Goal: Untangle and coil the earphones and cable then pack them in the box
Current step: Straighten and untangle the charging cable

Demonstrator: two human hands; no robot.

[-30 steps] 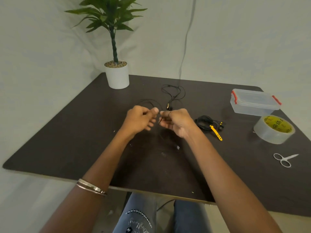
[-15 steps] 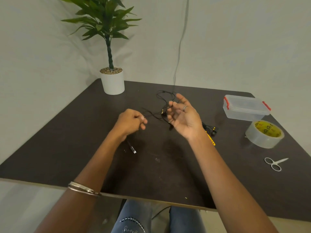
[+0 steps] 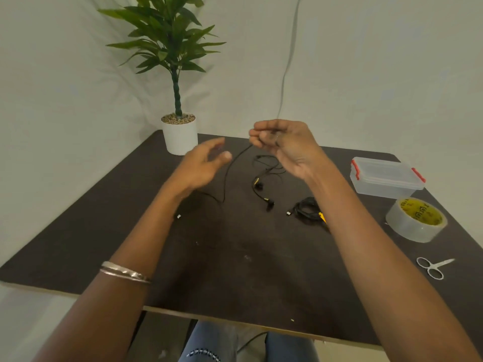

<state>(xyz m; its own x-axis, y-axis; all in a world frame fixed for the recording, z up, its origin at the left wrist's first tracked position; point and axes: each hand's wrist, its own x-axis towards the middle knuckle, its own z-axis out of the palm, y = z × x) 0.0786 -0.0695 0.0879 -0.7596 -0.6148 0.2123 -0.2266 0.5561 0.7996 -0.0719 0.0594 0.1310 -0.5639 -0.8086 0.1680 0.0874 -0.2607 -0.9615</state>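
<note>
The right hand (image 3: 285, 147) pinches the black cable (image 3: 226, 176) in curled fingers, and it hangs down from them. The left hand (image 3: 202, 165), fingers loosely spread, hovers just beside the strand.

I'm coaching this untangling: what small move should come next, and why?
Probably bring the left hand in to pinch the cord. The right hand holds one end raised, the rest trails slack on the table, and the left hand is open beside it.
</note>
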